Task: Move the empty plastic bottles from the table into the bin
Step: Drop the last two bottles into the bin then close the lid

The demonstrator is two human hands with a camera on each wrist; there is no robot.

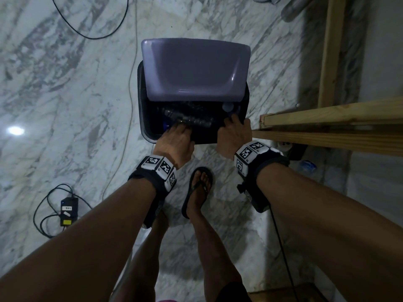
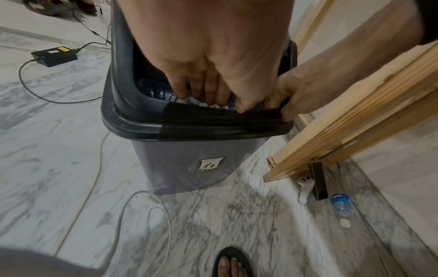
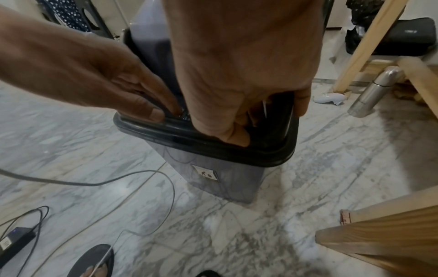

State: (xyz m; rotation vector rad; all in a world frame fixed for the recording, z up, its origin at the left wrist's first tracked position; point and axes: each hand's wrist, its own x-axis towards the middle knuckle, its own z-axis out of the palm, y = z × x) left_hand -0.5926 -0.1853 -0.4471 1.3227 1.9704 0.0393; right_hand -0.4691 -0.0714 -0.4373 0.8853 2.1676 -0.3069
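Note:
A grey bin with a black rim (image 1: 205, 141) (image 2: 189, 123) (image 3: 260, 157) stands on the marble floor. Its purple-grey swing lid (image 1: 196, 68) is tilted open. Several clear plastic bottles (image 1: 192, 119) (image 2: 151, 91) lie inside, close to the top. My left hand (image 1: 177, 136) (image 2: 208, 93) (image 3: 142, 97) reaches over the near rim, and its straight fingers press down on the bottles. My right hand (image 1: 234, 129) (image 2: 291, 101) (image 3: 237, 121) grips the rim at the near right corner, fingers curled inside and thumb on the edge.
A wooden table frame (image 1: 327, 123) stands right beside the bin. Under it lie a small plastic bottle (image 2: 342, 206) (image 1: 307, 166), a white controller (image 2: 304, 187) and a steel flask (image 3: 372, 93). A power adapter (image 1: 68, 211) and cables lie on the floor to the left. My sandalled foot (image 1: 199, 188) is just behind the bin.

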